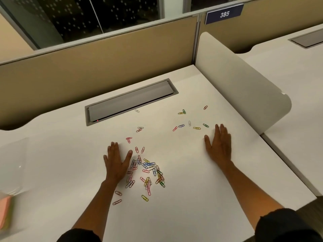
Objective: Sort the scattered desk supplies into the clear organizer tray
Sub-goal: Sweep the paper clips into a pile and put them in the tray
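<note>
On the counter (192, 198) I see both grips released: left hand (117, 162) flat beside the paper clips (148, 172), right hand (218, 144) flat, holding nothing.

Both arms reached forward. The left hand (116, 161) and right hand (218, 144) lay flat, fingers (222, 131) spread, holding nothing.

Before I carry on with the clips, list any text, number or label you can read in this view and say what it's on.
"385": white numerals on the dark blue plate mounted on top of the partition behind the desk.
Nothing else is readable: the paper clips, the clear tray and the sticky notes at the left edge show no legible print.
</note>
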The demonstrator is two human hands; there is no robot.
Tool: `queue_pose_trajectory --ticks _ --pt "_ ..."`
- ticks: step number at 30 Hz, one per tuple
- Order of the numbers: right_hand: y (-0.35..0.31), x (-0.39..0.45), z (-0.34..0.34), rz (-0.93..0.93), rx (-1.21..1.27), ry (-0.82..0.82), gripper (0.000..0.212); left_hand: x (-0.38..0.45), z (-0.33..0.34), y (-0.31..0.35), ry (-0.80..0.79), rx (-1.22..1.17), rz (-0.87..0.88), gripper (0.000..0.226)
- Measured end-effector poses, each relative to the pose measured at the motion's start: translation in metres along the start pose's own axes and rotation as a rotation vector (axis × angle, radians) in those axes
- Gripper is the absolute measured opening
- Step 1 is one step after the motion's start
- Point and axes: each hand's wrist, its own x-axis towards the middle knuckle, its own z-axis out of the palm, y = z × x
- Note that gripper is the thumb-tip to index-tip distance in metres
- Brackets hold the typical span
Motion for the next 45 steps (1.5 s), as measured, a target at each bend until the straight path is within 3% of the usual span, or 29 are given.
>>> queue_pose_trajectory --ticks 7,17,26,34,45 --pt "-0.022 0.031 0.013 0.007 -0.137 -0.06 0.088 0.043 0.01 0.03 -0.051 0.078 0.035 0.096" --pt "-0.086 0.042 0.047 -0.422 -0.098 -0.205 0.066 0.088 0.034 0.071 -0.13 0.075 0.249 0.084" --pt "-0.147 -0.02 0.057 -0.672 0.073 -0.288 0.053 0.052 0.043 0.072 -0.197 0.106 0.464 0.071" --pt "-0.164 -0.075 0.051 -0.668 0.264 -0.39 0.058 -0.01 0.026 0.052 -0.228 -0.17 0.357 0.058" --pt "-0.157 -0.128 0.046 -0.734 0.37 -0.444 0.053 -0.059 0.002 0.019 -0.147 -0.262 0.28 0.05"
